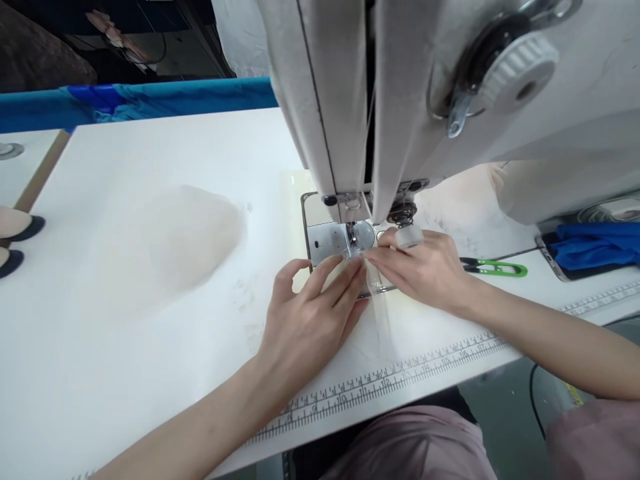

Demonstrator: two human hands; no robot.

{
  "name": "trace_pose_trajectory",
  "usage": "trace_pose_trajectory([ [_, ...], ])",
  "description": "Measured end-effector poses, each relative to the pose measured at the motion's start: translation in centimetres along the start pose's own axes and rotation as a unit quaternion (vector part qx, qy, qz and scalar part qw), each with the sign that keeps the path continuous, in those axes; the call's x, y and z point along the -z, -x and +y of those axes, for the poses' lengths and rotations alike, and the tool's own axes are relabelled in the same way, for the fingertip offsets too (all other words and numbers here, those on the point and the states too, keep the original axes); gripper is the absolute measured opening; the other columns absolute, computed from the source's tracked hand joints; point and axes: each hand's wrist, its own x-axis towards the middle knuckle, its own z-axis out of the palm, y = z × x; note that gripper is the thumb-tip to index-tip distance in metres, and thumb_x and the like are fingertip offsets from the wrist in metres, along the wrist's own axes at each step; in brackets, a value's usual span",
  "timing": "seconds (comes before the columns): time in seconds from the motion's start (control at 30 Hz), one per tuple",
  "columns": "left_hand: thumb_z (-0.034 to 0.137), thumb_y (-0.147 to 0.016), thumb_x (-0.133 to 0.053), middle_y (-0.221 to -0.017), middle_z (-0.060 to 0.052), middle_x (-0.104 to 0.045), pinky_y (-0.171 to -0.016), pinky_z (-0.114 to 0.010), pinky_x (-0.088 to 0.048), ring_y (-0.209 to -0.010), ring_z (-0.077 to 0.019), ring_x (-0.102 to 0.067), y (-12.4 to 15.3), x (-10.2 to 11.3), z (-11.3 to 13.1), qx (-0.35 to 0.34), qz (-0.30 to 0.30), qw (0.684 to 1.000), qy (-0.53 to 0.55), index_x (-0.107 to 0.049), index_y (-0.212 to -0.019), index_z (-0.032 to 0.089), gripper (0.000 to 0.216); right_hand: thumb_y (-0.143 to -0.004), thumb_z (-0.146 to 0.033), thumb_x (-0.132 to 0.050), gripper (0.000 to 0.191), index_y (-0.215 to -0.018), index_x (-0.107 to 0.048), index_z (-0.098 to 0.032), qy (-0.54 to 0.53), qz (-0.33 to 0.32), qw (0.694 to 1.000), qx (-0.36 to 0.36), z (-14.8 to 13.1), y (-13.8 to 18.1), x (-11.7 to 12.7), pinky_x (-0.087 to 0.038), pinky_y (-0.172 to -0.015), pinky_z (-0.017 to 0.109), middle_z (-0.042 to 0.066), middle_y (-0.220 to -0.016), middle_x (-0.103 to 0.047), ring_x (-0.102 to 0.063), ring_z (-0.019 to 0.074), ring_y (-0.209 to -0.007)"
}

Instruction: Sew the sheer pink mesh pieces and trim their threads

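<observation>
A white sewing machine [400, 87] stands over a metal needle plate [325, 243]. A thin, see-through piece of fabric [380, 313] lies on the table and runs up under the presser foot [354, 235]. My left hand [310, 317] lies on the fabric with its fingers stretched out flat, fingertips just in front of the foot. My right hand [425, 267] presses the fabric from the right, fingers flat and together, tips meeting the left hand's. A clear thimble-like cap [409, 236] sits on one right finger.
A pile of sheer pale fabric [175, 240] lies on the white table [125, 373] to the left. Green-handled snips [493, 268] and a phone under blue cloth [595, 247] are at the right. A printed ruler [400, 377] runs along the front edge.
</observation>
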Motion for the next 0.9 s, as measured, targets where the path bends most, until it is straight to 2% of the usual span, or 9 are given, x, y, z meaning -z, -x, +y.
trace_pose_trajectory([
  [0.13,0.021,-0.091,-0.056,-0.116,-0.002,-0.069,-0.091,-0.043,-0.034,-0.111,-0.0241,-0.060,-0.16,-0.21,-0.53,0.016,-0.002,1.000,0.010,-0.062,-0.116,0.020,0.027,-0.092,-0.023,-0.049,0.023,-0.099,-0.070,-0.019,0.050,-0.009,0.999,0.018,-0.39,0.39,0.03,-0.023,-0.050,0.028,0.002,-0.086,-0.068,-0.048,0.0100,-0.061],
  [0.23,0.024,-0.091,-0.055,-0.118,-0.004,-0.068,-0.092,-0.043,-0.033,-0.114,-0.0250,-0.058,-0.04,-0.18,-0.40,0.032,-0.014,0.999,0.001,-0.059,-0.121,0.019,0.030,-0.092,-0.026,-0.050,0.023,-0.099,-0.071,-0.019,0.072,-0.019,0.997,0.025,-0.33,0.29,-0.08,-0.023,-0.050,0.028,0.003,-0.089,-0.068,-0.049,0.0118,-0.065],
  [0.4,0.026,-0.092,-0.053,-0.121,-0.007,-0.066,-0.094,-0.044,-0.033,-0.117,-0.0263,-0.056,0.09,-0.28,-0.28,0.042,-0.026,0.999,-0.009,-0.055,-0.126,0.018,0.035,-0.092,-0.024,-0.049,0.025,-0.107,-0.069,-0.018,0.071,-0.027,0.997,0.023,-0.09,-0.06,-0.07,-0.026,-0.051,0.028,0.004,-0.095,-0.069,-0.049,0.0124,-0.066],
  [0.9,0.029,-0.094,-0.050,-0.120,-0.008,-0.066,-0.094,-0.044,-0.033,-0.118,-0.0250,-0.056,-0.15,-0.55,-0.33,0.048,-0.026,0.998,-0.031,-0.058,-0.122,0.017,0.032,-0.093,-0.025,-0.049,0.026,-0.111,-0.066,-0.017,0.062,-0.023,0.998,0.017,0.02,-0.11,-0.31,-0.033,-0.054,0.029,0.004,-0.102,-0.068,-0.053,0.0135,-0.071],
])
